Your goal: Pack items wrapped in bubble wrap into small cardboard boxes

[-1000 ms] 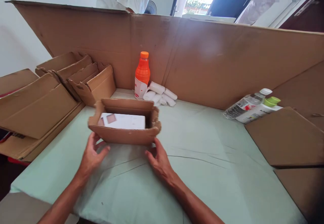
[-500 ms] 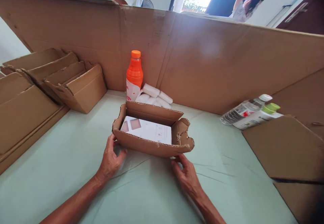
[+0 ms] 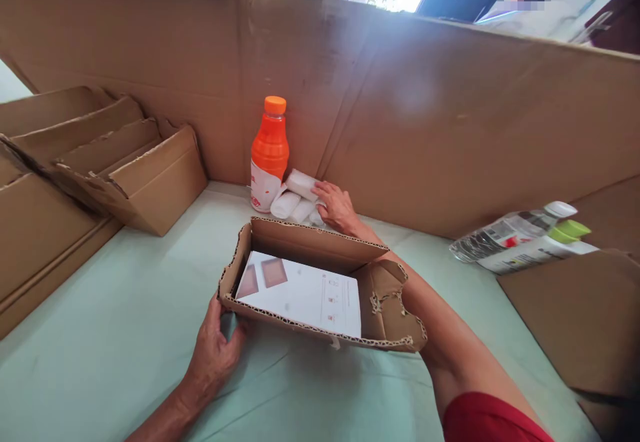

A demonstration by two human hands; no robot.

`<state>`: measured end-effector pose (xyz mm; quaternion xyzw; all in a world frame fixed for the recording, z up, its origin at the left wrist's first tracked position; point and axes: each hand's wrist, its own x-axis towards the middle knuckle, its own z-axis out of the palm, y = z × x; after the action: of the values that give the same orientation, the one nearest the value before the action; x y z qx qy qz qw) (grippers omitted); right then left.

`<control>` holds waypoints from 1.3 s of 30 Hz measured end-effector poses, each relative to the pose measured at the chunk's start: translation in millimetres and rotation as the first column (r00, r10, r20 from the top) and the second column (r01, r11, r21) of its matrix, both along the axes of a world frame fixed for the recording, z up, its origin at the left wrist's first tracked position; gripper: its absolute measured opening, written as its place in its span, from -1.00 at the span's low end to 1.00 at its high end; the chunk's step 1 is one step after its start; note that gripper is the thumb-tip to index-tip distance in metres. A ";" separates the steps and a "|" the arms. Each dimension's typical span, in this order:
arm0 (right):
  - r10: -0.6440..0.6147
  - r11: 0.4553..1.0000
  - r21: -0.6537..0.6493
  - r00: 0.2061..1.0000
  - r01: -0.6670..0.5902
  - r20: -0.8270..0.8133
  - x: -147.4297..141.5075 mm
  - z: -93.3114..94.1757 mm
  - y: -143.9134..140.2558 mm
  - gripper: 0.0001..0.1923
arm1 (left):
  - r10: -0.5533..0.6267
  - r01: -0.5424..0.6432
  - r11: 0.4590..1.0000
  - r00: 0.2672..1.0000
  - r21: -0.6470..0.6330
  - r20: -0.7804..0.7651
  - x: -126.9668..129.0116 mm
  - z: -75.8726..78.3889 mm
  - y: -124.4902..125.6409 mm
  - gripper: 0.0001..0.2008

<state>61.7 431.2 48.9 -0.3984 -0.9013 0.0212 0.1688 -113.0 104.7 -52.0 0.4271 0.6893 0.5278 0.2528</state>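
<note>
An open cardboard box point(image 3: 320, 245) with ragged edges stands in front of me. Inside lies a white printed carton point(image 3: 305, 295) with pinkish square pictures, and bare cardboard shows at the right end. My left hand point(image 3: 213, 349) holds the box at its near left corner, its fingers partly hidden by the side and its thumb in front. Beyond the box, my right hand point(image 3: 340, 209) is closed at the end of a white roll point(image 3: 301, 184), on top of several similar rolls. An orange bottle point(image 3: 270, 149) with a white lower label stands upright beside those rolls.
Several cardboard boxes point(image 3: 160, 182) stand at the left. A tall cardboard wall point(image 3: 425, 129) runs along the back. At the right, a clear plastic bottle point(image 3: 505, 235) and a white container with a green cap point(image 3: 570, 231) lie tilted by a cardboard panel point(image 3: 575, 315).
My right hand has left the near side of the box and reached forward to the white rolls. My left hand stays at the box's left corner. The view has shifted closer.
</note>
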 end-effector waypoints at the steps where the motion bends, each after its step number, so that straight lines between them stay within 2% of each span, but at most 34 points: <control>1: -0.011 1.000 0.008 1.000 0.011 -0.006 -2.8 0.8 2.8 -0.45 | -0.004 0.004 1.000 1.000 -0.002 0.006 0.3 0.5 0.0 -0.57; 3: -0.024 0.998 0.064 0.996 0.030 -0.089 3.4 4.5 1.5 -0.42 | -0.011 0.011 1.000 1.000 -0.006 0.018 1.0 2.4 -0.3 -0.54; 6: -0.004 0.983 0.174 0.954 0.059 -0.300 32.1 19.0 -15.3 -0.46 | -0.024 0.025 1.000 0.999 -0.014 0.046 1.9 5.5 -0.7 -0.51; 8: -0.008 0.975 0.195 0.887 0.110 -0.461 55.5 34.8 -34.3 -0.52 | -0.029 0.030 0.999 0.997 -0.015 0.068 2.4 6.9 -0.7 -0.48; 11: -0.084 0.958 0.153 0.752 0.241 -0.654 88.5 61.9 -68.5 -0.60 | -0.030 0.030 1.000 0.997 0.006 0.075 2.4 7.7 -0.4 -0.43; 14: -0.128 0.925 0.145 0.645 0.352 -0.753 116.3 84.4 -101.1 -0.60 | -0.029 0.027 0.999 0.998 0.038 0.062 1.4 7.1 0.2 -0.41; 17: -0.128 0.905 0.170 0.631 0.389 -0.765 138.5 96.3 -128.0 -0.61 | -0.017 0.014 0.998 0.998 0.058 0.053 -0.8 5.7 1.9 -0.38; 20: -0.176 0.881 0.188 0.670 0.434 -0.722 157.3 95.7 -150.3 -0.70 | -0.031 0.027 0.998 0.998 0.064 0.056 -3.3 6.3 3.2 -0.35; 22: -0.212 0.873 0.155 0.647 0.462 -0.732 169.6 87.9 -164.6 -0.75 | -0.043 0.040 0.997 0.998 0.068 0.052 -4.7 10.1 0.9 -0.30; 24: -0.248 0.888 0.037 0.545 0.459 -0.801 182.2 74.4 -181.2 -0.73 | -0.025 0.022 0.996 0.999 0.083 0.037 -5.7 17.4 -7.0 -0.25; 27: -0.375 0.889 -0.257 0.280 0.378 -0.884 200.8 45.7 -216.0 -0.52 | 0.021 -0.020 0.995 1.000 0.098 -0.006 -5.0 32.0 -30.8 -0.20; 29: -0.503 0.841 -0.453 0.114 0.296 -0.857 212.2 24.0 -246.4 -0.40 | 0.036 -0.031 0.993 0.999 0.110 -0.040 -2.2 39.3 -51.3 -0.20; 31: -0.624 0.763 -0.614 -0.017 0.204 -0.781 221.6 3.4 -280.0 -0.36 | 0.035 -0.026 0.991 0.997 0.128 -0.068 2.5 41.3 -70.8 -0.20; 34: -0.767 0.627 -0.777 -0.136 0.051 -0.627 228.7 -20.1 -329.9 -0.43 | 0.022 -0.013 0.993 0.997 0.113 -0.076 11.5 35.1 -91.5 -0.22; 36: -0.852 0.516 -0.854 -0.144 -0.067 -0.503 227.2 -28.3 -360.8 -0.51 | 0.020 -0.016 0.997 0.998 0.070 -0.055 16.8 28.7 -98.1 -0.23; 37: -0.892 0.449 -0.884 -0.116 -0.130 -0.437 224.8 -30.0 -375.5 -0.55 | 0.022 -0.020 0.999 0.999 0.048 -0.042 18.9 26.1 -99.5 -0.24; 39: -0.950 0.297 -0.921 0.020 -0.251 -0.311 217.6 -28.6 -402.0 -0.60 | 0.026 -0.025 0.999 0.999 0.027 -0.025 21.4 23.0 -99.4 -0.25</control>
<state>279.2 29.2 20.3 -0.5793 -0.2215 0.6398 0.4538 -91.6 5.3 -29.0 0.4282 0.6905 0.5349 0.2317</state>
